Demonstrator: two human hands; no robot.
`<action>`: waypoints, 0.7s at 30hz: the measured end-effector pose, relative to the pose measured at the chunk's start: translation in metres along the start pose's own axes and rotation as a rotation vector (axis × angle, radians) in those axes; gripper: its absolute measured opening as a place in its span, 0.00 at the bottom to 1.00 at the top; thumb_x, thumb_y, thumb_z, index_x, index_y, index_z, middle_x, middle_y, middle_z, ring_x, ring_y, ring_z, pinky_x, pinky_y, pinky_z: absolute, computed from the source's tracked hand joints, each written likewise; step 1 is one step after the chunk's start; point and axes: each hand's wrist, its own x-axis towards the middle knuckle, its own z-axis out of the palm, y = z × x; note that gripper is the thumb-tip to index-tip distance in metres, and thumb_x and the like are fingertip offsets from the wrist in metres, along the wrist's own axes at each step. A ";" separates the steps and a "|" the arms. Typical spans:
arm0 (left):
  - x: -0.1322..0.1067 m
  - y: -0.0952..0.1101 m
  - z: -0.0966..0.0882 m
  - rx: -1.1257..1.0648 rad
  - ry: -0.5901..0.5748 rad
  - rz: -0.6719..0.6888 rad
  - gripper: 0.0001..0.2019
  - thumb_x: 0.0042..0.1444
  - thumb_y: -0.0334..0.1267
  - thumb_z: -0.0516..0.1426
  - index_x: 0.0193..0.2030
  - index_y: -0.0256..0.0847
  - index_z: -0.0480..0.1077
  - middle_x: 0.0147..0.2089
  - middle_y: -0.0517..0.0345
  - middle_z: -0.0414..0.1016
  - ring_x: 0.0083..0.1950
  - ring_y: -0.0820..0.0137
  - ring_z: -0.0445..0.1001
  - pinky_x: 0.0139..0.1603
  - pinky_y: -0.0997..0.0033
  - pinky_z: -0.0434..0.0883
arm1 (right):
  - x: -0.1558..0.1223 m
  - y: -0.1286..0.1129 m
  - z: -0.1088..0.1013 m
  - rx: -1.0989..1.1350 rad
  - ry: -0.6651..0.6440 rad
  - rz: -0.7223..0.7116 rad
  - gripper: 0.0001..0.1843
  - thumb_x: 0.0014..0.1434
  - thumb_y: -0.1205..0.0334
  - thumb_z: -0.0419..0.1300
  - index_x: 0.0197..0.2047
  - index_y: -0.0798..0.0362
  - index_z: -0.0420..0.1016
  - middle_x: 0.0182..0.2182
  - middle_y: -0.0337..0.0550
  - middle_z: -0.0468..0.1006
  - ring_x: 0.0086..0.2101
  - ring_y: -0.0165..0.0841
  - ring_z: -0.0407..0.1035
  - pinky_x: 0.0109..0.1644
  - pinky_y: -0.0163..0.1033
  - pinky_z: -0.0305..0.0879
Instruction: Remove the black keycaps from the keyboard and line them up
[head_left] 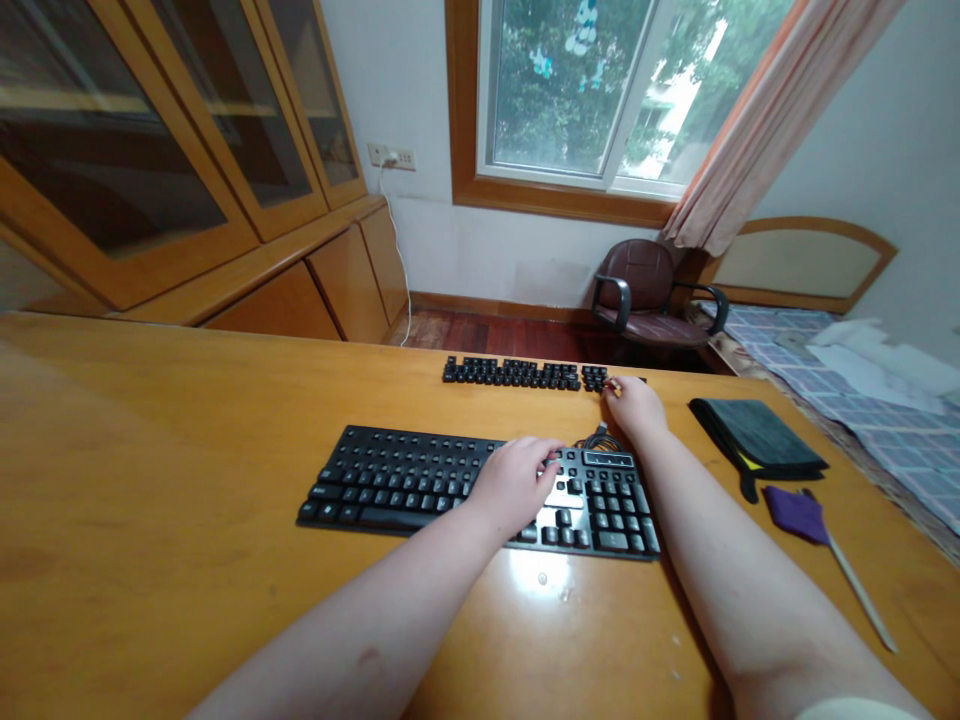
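A black computer keyboard [420, 480] lies on the wooden desk, with many key positions in its upper rows lacking their caps. My left hand [517, 482] rests over its right-middle part, fingers bent and thumb drawn in near the navigation keys. Whatever is between those fingertips is too small to make out. Loose black keycaps [510, 373] stand in rows along the desk's far edge. At the right end of these rows, my right hand [636, 405] has its fingertips pinched at a keycap, partly hidden by the fingers. A coiled cable [600, 440] sits behind the keyboard.
On the desk's right lie a folded dark cloth [761, 438] and a purple-headed brush-like tool [799, 513] with a pale handle. Beyond the desk are a chair [637, 285], a bed [885, 380] and a window. A glass-door cabinet [187, 110] stands at left.
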 end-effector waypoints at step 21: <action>0.001 -0.002 0.003 0.061 -0.033 0.050 0.12 0.56 0.36 0.53 0.47 0.43 0.71 0.44 0.56 0.75 0.44 0.66 0.72 0.46 0.67 0.67 | -0.001 0.000 0.000 0.043 0.023 -0.008 0.16 0.57 0.59 0.51 0.44 0.53 0.74 0.44 0.50 0.75 0.43 0.39 0.67 0.42 0.37 0.59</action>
